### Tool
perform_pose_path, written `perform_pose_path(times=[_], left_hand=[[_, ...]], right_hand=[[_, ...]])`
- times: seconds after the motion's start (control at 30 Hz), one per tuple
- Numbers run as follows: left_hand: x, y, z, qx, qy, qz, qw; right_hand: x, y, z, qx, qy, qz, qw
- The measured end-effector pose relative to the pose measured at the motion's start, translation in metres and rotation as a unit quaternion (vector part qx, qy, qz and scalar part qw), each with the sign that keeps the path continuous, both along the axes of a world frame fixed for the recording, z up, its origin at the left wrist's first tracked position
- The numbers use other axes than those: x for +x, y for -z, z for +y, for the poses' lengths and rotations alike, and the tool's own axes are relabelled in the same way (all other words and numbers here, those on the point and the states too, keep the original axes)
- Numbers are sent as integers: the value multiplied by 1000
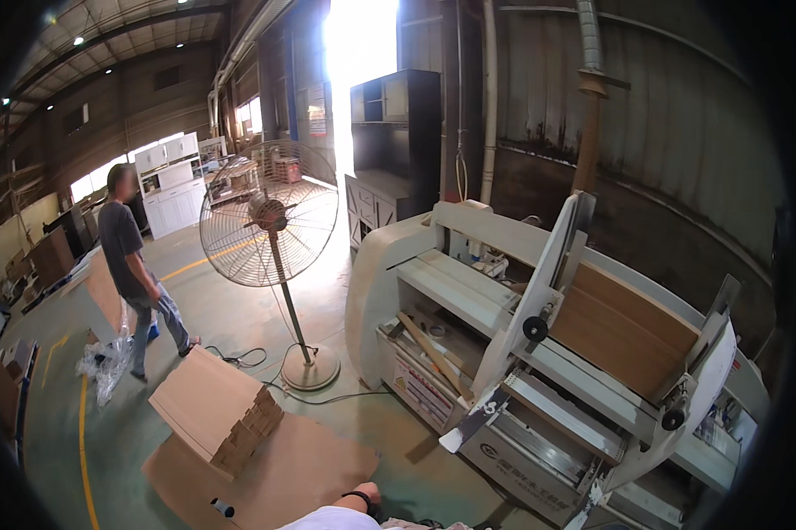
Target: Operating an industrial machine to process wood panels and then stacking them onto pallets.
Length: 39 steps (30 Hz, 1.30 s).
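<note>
At the lower edge, my left hand (369, 491) shows only in part, with a dark band around its wrist. Its fingers are too hidden to tell whether they are open or closed. Beneath and beyond it, a flat brown cardboard sheet (305, 459) lies on the floor. A stack of long brown boards (211, 402) rests on that sheet to the left. Near the sheet's front lies a small dark object (222, 507) with a pale end. My right hand is out of view.
A large grey woodworking machine (469, 296) stands on the right, holding a brown board (623, 331). Ahead is a pedestal fan (274, 216), its cable (327, 402) along the floor. At left, a person (133, 256) is near clear plastic wrap (106, 360).
</note>
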State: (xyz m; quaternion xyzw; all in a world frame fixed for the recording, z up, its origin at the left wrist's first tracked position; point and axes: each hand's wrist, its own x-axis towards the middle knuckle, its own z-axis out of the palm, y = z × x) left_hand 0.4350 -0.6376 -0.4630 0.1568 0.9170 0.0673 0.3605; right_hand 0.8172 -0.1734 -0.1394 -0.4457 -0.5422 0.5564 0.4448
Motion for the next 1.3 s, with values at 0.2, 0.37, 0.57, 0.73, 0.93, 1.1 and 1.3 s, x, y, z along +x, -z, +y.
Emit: perform_pose_path(times=[0.2,0.37,0.57,0.73,0.93,1.1,1.3], left_hand=[[-7,54,-21,31,3,46,998],[-9,39,24,67,89,59,992],[-4,-37,61,155,0,-36,987],[-6,-27,48,142,-1,-33,989],[-14,-9,43,95,4,-40,995],[-21,15,62,108,-53,-114,986],[-87,20,233,72,696,216,681]], right_hand=[[10,3,-1,-46,-6,9,999],[1,-27,-32,20,21,-131,991],[5,-27,-41,63,68,-197,976],[10,-29,-43,58,81,-189,977],[45,49,3,34,112,-103,988],[44,84,10,-22,121,-95,988],[170,306,-40,-276,-107,-480,826]])
